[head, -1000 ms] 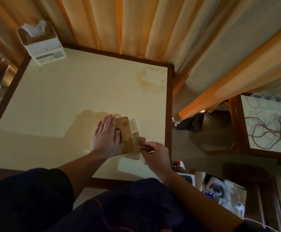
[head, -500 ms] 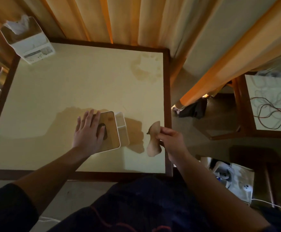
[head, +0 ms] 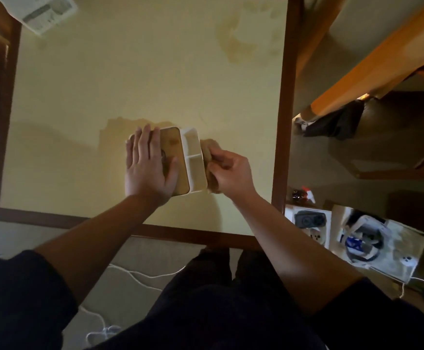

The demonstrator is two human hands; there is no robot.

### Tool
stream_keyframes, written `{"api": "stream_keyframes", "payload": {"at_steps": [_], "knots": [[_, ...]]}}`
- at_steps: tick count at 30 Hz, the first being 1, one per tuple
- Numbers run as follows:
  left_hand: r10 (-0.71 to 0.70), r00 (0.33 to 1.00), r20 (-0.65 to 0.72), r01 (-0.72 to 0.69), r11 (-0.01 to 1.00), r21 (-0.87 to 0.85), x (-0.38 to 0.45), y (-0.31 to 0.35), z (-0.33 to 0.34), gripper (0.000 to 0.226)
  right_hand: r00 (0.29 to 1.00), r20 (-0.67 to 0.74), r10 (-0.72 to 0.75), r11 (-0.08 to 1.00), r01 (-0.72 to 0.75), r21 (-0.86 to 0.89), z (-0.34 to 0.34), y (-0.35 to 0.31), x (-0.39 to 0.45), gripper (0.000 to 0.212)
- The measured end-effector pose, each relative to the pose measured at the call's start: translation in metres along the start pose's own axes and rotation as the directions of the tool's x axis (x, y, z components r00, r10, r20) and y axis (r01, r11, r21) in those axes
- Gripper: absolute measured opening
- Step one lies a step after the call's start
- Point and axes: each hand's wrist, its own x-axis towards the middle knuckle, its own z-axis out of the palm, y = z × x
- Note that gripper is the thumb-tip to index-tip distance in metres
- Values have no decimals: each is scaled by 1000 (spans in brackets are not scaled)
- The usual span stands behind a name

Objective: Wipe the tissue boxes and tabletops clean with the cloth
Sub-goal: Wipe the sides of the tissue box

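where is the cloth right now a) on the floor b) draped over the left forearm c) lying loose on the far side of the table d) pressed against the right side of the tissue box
d: the right hand grips the cloth against the right side wall of the tissue box.

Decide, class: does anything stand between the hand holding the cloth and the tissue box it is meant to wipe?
Nothing visible does. The right hand grips the cloth and presses it straight against the right side of the tissue box, while the left hand lies flat on the box's lid, steadying it on the tabletop.
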Motion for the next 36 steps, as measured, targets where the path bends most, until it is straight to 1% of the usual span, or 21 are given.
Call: {"api": "stream_keyframes", "payload": {"at_steps": [2, 4, 5, 6, 7, 9, 10, 12, 14, 15, 16, 17, 18, 21, 23, 26, 28, 33, 35, 36], "knots": [[-18, 1000, -5, 18, 1000, -6, 1, 1, 1, 77, 999, 49, 10, 996, -14, 82, -4, 6, 10, 36], [-23, 1000, -2, 23, 1000, -10, 2, 1, 2, 78, 994, 112, -4, 992, -10, 128, -10, 14, 19, 42], [-17, 1000, -4, 17, 1000, -9, 2, 0, 2, 78, 989, 138, -50, 994, 36, 104, -13, 17, 24, 46], [-11, 1000, -10, 11, 1000, -8, 1, -1, 2, 78, 980, 160, -121, 992, 112, 66, -15, 21, 28, 47], [-10, 1000, -17, 10, 1000, -12, 1, -2, 2, 77, 961, 175, -212, 977, 214, 7, -15, 24, 31, 43], [-15, 999, -28, 15, 1000, -24, 1, -2, 3, 77, 889, 201, -411, 887, 441, -139, -15, 31, 39, 35], [-19, 999, -29, 18, 1000, -26, 1, -1, 4, 77, 854, 216, -473, 833, 513, -206, -15, 35, 44, 35], [-24, 999, -28, 23, 1000, -17, 1, -1, 4, 77, 806, 251, -535, 739, 591, -323, -16, 39, 52, 38], [-32, 999, -22, 32, 999, -17, 1, -2, 4, 77, 757, 294, -584, 606, 647, -463, -16, 46, 57, 44], [-34, 999, -19, 34, 999, -18, 1, -2, 4, 77, 739, 327, -588, 545, 662, -515, -15, 48, 58, 48], [-37, 999, -18, 37, 999, -17, 1, -1, 4, 77, 736, 361, -572, 523, 667, -530, -12, 50, 56, 51], [-39, 999, -19, 38, 999, -16, 1, -1, 4, 77, 743, 383, -549, 541, 665, -516, -7, 52, 53, 53], [-39, 999, -16, 39, 999, -19, 1, -1, 4, 78, 758, 387, -524, 586, 651, -482, -1, 54, 49, 56], [-48, 999, -17, 47, 999, -16, 1, -2, 5, 78, 825, 343, -449, 761, 555, -337, 15, 57, 34, 62], [-52, 998, -20, 52, 999, -11, 2, -2, 6, 78, 849, 329, -413, 829, 500, -250, 24, 61, 29, 67], [-51, 999, -17, 51, 999, -11, 2, -1, 6, 80, 851, 321, -416, 871, 474, -129, 34, 63, 24, 89], [-49, 999, -3, 49, 999, 1, 2, 0, 5, 84, 845, 325, -426, 887, 460, -33, 36, 65, 20, 97], [-28, 998, 51, 25, 997, 67, 4, 0, 6, 99, 831, 355, -428, 903, 406, 138, 30, 76, 0, 95], [-23, 998, 61, 18, 997, 79, 4, 0, 5, 103, 837, 375, -399, 916, 354, 187, 32, 77, 5, 87], [-21, 998, 66, 16, 996, 85, 5, 0, 5, 105, 843, 385, -377, 924, 312, 221, 34, 76, 10, 79]]}}
